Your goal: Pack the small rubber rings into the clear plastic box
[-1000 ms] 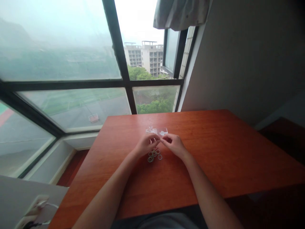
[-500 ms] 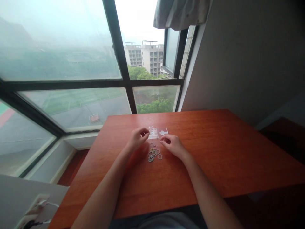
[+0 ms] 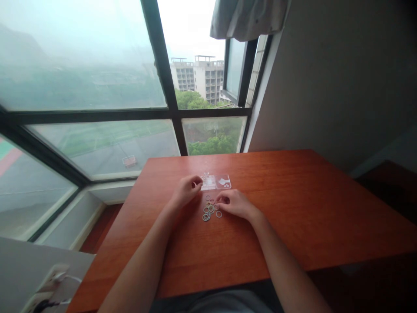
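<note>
A small heap of several thin coloured rings (image 3: 208,211) lies on the red-brown wooden table (image 3: 293,208). Just behind it lies a clear plastic packet (image 3: 216,182), flat on the wood. My left hand (image 3: 184,191) rests left of the packet with its fingers curled and pinched at the packet's left edge; what they pinch is too small to name. My right hand (image 3: 235,203) sits on the table right of the rings, fingertips bent down and pressed together at the heap's right side.
A large dark-framed window (image 3: 163,87) rises behind the table's far edge, with a grey wall (image 3: 325,78) to the right. A white socket strip with cables (image 3: 48,282) lies low at the left. The table's front edge is near my body.
My hands came apart from above the rings. The left hand went up and left to the packet's edge; the right hand dropped onto the right side of the ring heap.
</note>
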The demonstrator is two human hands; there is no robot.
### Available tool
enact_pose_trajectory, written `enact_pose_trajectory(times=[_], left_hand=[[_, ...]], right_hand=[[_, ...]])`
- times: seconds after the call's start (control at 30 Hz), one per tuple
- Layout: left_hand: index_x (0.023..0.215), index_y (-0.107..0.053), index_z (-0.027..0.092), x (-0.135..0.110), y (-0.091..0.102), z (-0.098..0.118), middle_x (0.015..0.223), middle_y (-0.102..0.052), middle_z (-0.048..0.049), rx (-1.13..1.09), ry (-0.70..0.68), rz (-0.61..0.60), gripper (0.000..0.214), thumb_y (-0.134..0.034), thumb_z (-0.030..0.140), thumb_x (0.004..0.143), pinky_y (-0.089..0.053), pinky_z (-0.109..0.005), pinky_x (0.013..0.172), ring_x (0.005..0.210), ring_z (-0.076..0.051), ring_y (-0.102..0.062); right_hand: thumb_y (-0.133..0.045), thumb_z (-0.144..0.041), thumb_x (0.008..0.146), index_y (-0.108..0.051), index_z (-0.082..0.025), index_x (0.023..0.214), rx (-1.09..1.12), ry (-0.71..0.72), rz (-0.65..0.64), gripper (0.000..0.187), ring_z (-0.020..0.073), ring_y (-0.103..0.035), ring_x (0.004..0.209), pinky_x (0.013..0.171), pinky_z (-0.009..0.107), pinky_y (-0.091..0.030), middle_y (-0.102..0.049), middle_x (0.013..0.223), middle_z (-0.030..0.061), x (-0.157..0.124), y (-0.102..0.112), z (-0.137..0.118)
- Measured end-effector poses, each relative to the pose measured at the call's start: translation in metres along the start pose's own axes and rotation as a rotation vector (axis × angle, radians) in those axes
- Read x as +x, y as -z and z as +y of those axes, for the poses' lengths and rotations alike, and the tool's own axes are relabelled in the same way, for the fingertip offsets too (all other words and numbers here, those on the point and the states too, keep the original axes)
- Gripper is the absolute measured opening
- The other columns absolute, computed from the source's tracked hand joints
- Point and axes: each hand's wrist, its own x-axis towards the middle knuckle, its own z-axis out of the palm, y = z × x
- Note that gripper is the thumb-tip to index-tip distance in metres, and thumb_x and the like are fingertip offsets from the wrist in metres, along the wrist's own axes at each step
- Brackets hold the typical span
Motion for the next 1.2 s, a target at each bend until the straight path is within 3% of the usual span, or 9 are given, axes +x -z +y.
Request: enact_pose_trajectory(times=[0.43,0.57,0.8,1.2], left_hand=[[0.088,-0.067,0.016,0.0007,-0.0004,-0.0035,0.074,-0.066,-0.0028,0.002,0.01,0.002,0.018,-0.054,0.026,0.081,-0.044,-0.021,0.058,0.06,-0.011,-0.056],[0.087,-0.067,0.015,0.0006,0.0004,-0.0014,0.074,-0.066,-0.0033,0.001,0.014,0.009,0.017,-0.054,0.025,0.08,-0.044,-0.021,0.058,0.061,-0.012,-0.056],[0.085,-0.068,0.015,0.0014,0.0011,0.0,0.073,-0.066,-0.0036,0.009,0.006,0.01,0.018,-0.055,0.026,0.081,-0.045,-0.021,0.057,0.061,-0.012,-0.056],[0.086,-0.067,0.016,0.001,-0.0001,-0.0026,0.076,-0.067,-0.0033,0.013,-0.005,0.01,0.017,-0.054,0.025,0.08,-0.045,-0.021,0.059,0.063,-0.012,-0.057]], right_hand=[[-0.069,-0.03,0.074,-0.072,-0.022,0.082,-0.031,0.05,-0.045,0.012,0.0105,-0.055,0.063,0.056,0.02,-0.035,-0.066,0.072,-0.0009,-0.0023,0.0039,-0.0013],[-0.066,-0.027,0.077,-0.072,-0.02,0.076,-0.001,0.062,-0.006,0.009,0.0108,-0.055,0.064,0.058,0.02,-0.036,-0.066,0.072,-0.0001,-0.0006,0.0028,0.0018],[-0.064,-0.024,0.078,-0.068,-0.019,0.083,0.006,0.038,0.1,0.009,0.0099,-0.053,0.063,0.059,0.02,-0.037,-0.062,0.07,-0.0014,0.0013,0.0014,0.0038],[-0.069,-0.022,0.073,-0.069,-0.022,0.09,-0.017,0.032,-0.054,0.018,0.009,-0.052,0.061,0.055,0.019,-0.034,-0.062,0.069,-0.0032,-0.0024,0.0055,0.0011]])
